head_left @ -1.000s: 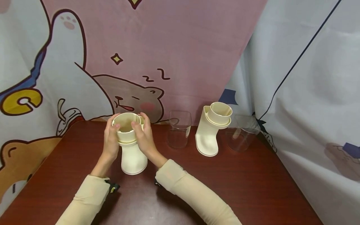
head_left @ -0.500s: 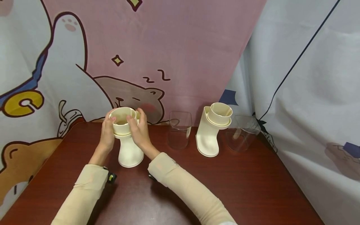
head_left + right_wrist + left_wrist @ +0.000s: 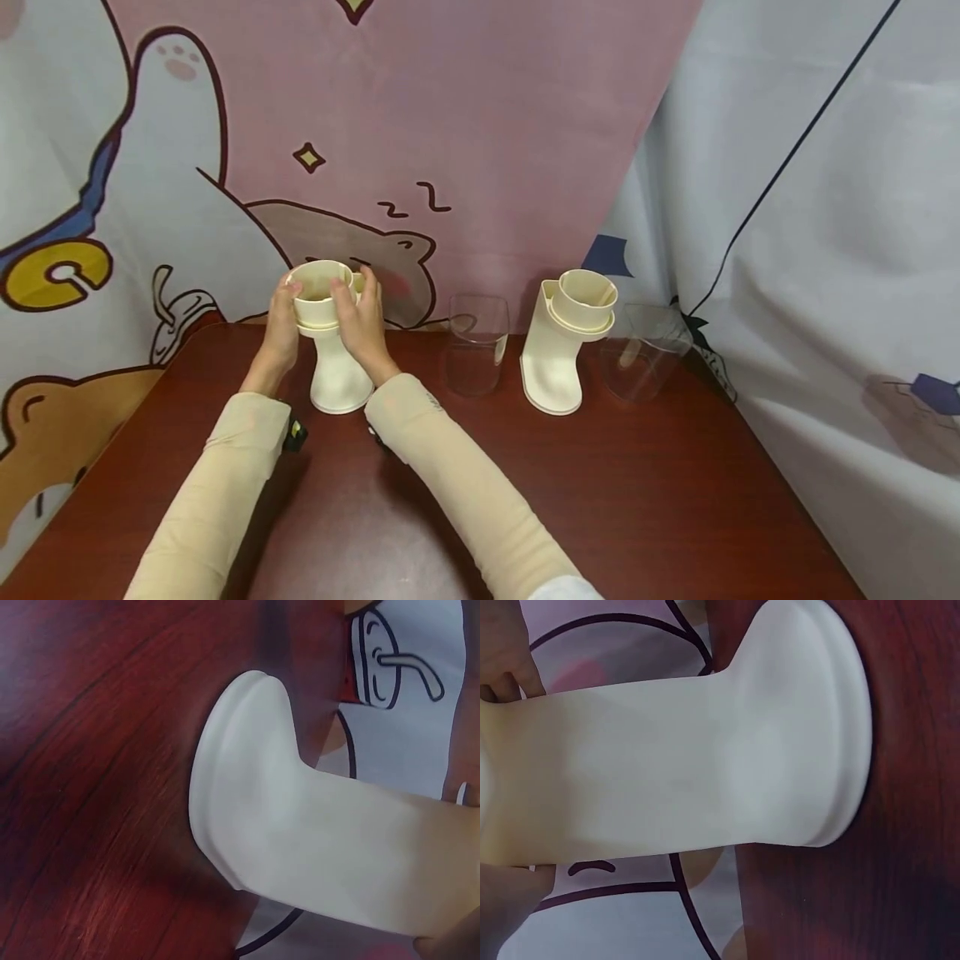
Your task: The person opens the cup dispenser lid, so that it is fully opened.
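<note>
A cream plastic appliance body (image 3: 339, 375) with a flared foot stands on the dark red table (image 3: 637, 500), near the back left. On top of it sits a cream cup-shaped part (image 3: 318, 296). My left hand (image 3: 283, 312) grips that cup from the left, and my right hand (image 3: 358, 312) grips it from the right, thumbs on the near side. The left wrist view shows the body (image 3: 705, 765) close up with fingertips (image 3: 506, 664) at its upper end. Its foot (image 3: 240, 802) rests on the wood in the right wrist view.
A second cream body with the same cup (image 3: 567, 346) stands at the back right. One clear plastic cup (image 3: 477, 343) is to its left and another (image 3: 645, 354) leans to its right. A cartoon-print cloth (image 3: 337, 150) hangs behind, a grey one (image 3: 825, 250) on the right.
Both hands have slid the cream body away from me and slightly left, toward the back cloth, keeping their grip on the top cup.
</note>
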Available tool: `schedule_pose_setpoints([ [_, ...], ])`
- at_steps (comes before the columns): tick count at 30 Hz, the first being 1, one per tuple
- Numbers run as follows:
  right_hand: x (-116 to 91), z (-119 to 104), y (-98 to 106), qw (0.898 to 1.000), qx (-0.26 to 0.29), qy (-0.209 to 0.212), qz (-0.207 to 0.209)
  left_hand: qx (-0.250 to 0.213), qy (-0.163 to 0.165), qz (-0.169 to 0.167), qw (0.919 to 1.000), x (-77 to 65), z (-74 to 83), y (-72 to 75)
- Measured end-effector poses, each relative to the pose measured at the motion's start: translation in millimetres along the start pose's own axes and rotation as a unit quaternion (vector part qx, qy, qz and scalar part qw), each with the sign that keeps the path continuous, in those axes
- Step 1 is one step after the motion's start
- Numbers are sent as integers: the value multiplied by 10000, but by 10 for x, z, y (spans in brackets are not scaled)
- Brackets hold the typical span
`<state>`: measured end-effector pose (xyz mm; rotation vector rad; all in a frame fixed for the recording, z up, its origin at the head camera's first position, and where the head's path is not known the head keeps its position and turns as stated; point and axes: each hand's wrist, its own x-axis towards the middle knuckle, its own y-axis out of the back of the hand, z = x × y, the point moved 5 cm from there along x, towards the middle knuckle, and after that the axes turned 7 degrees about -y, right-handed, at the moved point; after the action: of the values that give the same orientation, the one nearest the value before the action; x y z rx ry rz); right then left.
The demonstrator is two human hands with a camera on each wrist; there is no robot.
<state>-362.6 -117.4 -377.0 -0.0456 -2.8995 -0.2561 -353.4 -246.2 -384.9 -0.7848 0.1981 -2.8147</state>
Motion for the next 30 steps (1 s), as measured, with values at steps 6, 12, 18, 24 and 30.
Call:
schedule_pose_setpoints([
  [6, 53, 38, 6, 9999, 105, -125, 28, 144, 237, -29, 9996, 50, -81, -13],
  [12, 73, 38, -35, 9999, 92, -83, 104, -42, 166, 19, 9999, 90, -96, 7],
  [18, 93, 26, -8, 9998, 44, -171, 86, -147, 313, -100, 9994, 113, -98, -25],
  [24, 106, 38, 71, 9994, -162, -301, -101, -55, 663, -415, 9969, 88, -76, -73],
  [30, 67, -40, 110, 9974, -302, -307, -580, -142, 745, -573, 9955, 73, -2, -17],
])
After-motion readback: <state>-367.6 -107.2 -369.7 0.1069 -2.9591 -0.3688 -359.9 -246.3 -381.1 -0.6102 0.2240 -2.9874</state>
